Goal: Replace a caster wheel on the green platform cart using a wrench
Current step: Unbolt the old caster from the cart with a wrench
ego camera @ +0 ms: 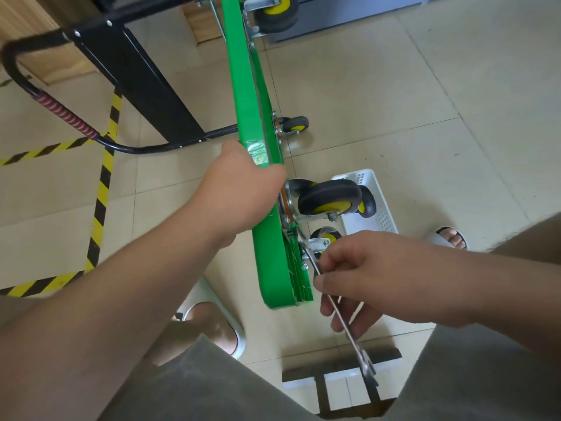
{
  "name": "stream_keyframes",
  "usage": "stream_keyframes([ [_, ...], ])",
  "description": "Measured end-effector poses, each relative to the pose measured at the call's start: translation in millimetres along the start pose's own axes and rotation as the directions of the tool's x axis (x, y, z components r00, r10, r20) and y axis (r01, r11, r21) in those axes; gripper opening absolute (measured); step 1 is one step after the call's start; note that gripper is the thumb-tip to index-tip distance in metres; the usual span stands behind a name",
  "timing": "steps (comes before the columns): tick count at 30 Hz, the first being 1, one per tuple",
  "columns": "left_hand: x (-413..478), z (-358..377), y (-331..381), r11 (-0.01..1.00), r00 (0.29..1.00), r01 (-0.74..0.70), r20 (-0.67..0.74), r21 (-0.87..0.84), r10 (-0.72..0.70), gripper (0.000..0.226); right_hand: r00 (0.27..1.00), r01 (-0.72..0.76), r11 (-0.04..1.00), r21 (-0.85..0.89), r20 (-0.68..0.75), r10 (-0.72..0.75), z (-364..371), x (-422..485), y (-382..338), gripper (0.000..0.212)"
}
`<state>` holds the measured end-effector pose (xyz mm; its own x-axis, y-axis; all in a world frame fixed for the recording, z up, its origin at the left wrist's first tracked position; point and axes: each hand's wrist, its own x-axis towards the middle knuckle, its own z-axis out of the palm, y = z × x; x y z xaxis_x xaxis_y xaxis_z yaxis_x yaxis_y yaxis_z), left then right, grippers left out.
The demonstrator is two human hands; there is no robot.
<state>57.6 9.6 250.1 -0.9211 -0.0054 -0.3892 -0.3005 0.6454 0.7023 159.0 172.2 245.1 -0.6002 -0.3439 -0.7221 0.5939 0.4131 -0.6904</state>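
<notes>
**Both hands gripping, arms stretched forward**

My left arm reaches in from the lower left, forearm straight. My left hand [239, 189] is back-up, with its fingers hooked over the edge of the green cart [243, 95]. My right forearm comes across from the right, and my right hand [364, 278] curls its fingers round the wrench [355, 347], fingertips pinching the shaft.

Green cart [243, 86]; black-yellow wheel [329, 197]; white basket [381, 214]; yellow-black striped floor tape [101, 189].
</notes>
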Motion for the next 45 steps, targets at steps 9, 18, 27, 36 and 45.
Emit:
stream_keyframes([
  [9, 4.3, -2.7, 14.6, 0.971, 1.0, -0.019, -0.005, 0.237, 0.021, 0.045, 0.998, -0.04, 0.973, 0.228, 0.065, 0.025, 2.9, 3.2, -7.8, 0.02],
  [18, 10.8, -0.6, 17.8, 0.928, 1.0, 0.004, -0.024, 0.372, 0.005, 0.044, 0.992, -0.043, 0.927, 0.372, 0.123, -0.004, 4.6, 1.7, -13.6, 0.02],
  [27, 13.8, -1.0, 17.2, 0.907, 1.0, -0.001, -0.026, 0.42, 0.013, 0.043, 0.994, -0.042, 0.87, 0.491, 0.112, -0.016, 9.0, 2.8, -17.8, 0.023],
  [36, 14.3, 0.3, 16.5, 0.891, 0.999, -0.003, -0.033, 0.454, 0.02, 0.042, 0.996, -0.027, 0.84, 0.543, 0.086, -0.024, 10.0, 5.0, -23.8, 0.026],
  [45, 15.9, 0.6, 15.0, 0.888, 0.999, -0.01, -0.023, 0.46, 0.022, 0.045, 0.998, -0.026, 0.845, 0.534, 0.055, -0.004, 10.8, 7.3, -26.8, 0.024],
])
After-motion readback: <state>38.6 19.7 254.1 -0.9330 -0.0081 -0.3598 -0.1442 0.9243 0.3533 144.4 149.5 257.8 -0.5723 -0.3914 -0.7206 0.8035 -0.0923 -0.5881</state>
